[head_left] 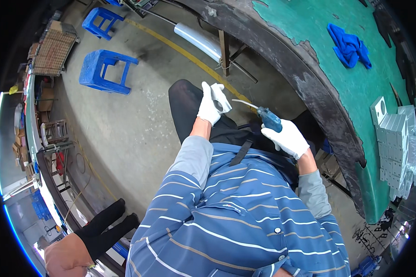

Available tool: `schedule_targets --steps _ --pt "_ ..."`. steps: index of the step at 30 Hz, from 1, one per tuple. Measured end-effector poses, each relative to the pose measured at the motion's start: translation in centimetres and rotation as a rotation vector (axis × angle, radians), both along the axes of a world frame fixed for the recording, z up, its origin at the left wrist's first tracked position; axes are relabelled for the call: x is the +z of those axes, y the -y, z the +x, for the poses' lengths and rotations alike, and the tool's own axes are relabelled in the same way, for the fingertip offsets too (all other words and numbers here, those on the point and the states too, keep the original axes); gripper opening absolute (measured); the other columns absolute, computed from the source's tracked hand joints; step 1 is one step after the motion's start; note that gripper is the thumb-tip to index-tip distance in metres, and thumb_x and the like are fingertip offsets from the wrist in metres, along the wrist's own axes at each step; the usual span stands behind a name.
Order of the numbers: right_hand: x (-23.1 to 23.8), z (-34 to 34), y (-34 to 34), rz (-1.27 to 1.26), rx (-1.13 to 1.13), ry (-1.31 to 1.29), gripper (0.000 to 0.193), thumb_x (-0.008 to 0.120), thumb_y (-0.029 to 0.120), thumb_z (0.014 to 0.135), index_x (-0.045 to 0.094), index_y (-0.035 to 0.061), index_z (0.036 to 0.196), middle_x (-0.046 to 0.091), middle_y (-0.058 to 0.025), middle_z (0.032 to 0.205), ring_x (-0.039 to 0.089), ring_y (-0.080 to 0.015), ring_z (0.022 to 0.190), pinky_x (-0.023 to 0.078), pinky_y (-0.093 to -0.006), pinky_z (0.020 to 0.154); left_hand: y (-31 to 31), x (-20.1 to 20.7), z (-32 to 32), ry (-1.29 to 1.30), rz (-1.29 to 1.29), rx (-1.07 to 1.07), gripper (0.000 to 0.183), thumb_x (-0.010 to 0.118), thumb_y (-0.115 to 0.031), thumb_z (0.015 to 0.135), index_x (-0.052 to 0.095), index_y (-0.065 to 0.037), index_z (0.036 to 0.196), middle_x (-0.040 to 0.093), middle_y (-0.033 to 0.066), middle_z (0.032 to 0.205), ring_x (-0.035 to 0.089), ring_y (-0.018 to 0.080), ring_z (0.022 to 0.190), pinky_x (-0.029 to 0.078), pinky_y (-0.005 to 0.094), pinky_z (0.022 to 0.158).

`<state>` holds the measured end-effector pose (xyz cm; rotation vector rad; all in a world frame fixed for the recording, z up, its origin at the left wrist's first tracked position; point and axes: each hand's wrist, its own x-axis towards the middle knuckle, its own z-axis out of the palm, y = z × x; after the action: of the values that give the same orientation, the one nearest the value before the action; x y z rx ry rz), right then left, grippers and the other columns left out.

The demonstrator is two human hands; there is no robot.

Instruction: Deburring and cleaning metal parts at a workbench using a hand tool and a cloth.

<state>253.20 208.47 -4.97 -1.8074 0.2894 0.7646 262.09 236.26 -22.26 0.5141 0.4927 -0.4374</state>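
In front of my lap, my left hand (209, 110) is gloved in white and closed around a small silver-grey metal piece (219, 105) with a round opening. Much of that piece is covered by the fingers. To its right, my gloved right hand (289, 139) grips a hand tool with a dark blue handle (271, 121) and a thin, bent, pale tip. The tip points left toward the metal piece, with a small gap between them. Over on the workbench's right part stands a stack of silver metal blocks (392, 145), the top one showing a round hole.
The green-topped workbench (305, 18), with a worn dark edge, curves along my right. A crumpled blue cloth (350, 46) lies on it. Two blue plastic stools, one nearer (104, 69), stand ahead left. A clear film roll (198, 41) sits under the bench. Another person (71, 251) is at lower left.
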Motion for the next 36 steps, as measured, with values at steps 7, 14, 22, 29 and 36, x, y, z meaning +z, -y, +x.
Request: schedule_targets --steps 7,14,22,29,36 --pt "-0.2 0.0 -1.0 0.019 0.049 0.000 0.039 0.079 0.038 0.091 0.075 0.0014 0.103 0.066 -0.0031 0.075 0.049 -0.0115 0.052 0.040 -0.0268 0.050 -0.1 -0.3 0.3 0.033 0.022 -0.029 0.052 0.057 -0.063 0.100 0.063 -0.014 0.112 0.071 0.0117 0.097 0.066 0.0229 0.065 0.051 0.0301 0.047" --pt "-0.3 0.0 -1.3 0.003 0.042 0.006 0.039 0.079 0.039 0.091 0.074 0.0024 0.103 0.066 -0.0030 0.076 0.049 -0.0115 0.053 0.040 -0.0267 0.051 -0.4 0.1 0.4 0.017 -0.077 -0.049 0.043 0.057 -0.054 0.099 0.064 -0.013 0.109 0.071 0.0134 0.100 0.067 0.0240 0.067 0.047 0.0269 0.043" --pt "-0.4 -0.1 -2.6 -0.095 0.193 0.110 0.050 0.072 0.050 0.093 0.073 0.0022 0.108 0.074 -0.0098 0.094 0.066 -0.0257 0.075 0.052 -0.0357 0.072 -0.6 -0.1 0.4 0.082 -0.169 -0.037 0.046 0.057 -0.047 0.099 0.063 -0.006 0.119 0.069 0.0154 0.106 0.070 0.0285 0.083 0.058 0.0386 0.063" --pt "0.1 0.2 -3.2 -0.205 0.242 0.129 0.056 0.068 0.053 0.093 0.072 0.0019 0.117 0.076 -0.0126 0.113 0.070 -0.0330 0.098 0.053 -0.0382 0.090 -0.1 0.1 0.2 0.128 -0.148 0.010 0.056 0.057 -0.051 0.100 0.060 -0.002 0.127 0.068 0.0157 0.108 0.070 0.0306 0.089 0.059 0.0486 0.081" --pt "-3.0 0.6 -4.1 -0.331 0.293 0.297 0.057 0.064 0.055 0.095 0.071 0.0025 0.116 0.075 -0.0130 0.109 0.069 -0.0326 0.093 0.054 -0.0390 0.086 0.5 1.8 -0.3 0.045 0.022 -0.060 0.070 0.052 -0.067 0.100 0.058 -0.003 0.129 0.069 0.0145 0.103 0.071 0.0304 0.089 0.061 0.0470 0.080"
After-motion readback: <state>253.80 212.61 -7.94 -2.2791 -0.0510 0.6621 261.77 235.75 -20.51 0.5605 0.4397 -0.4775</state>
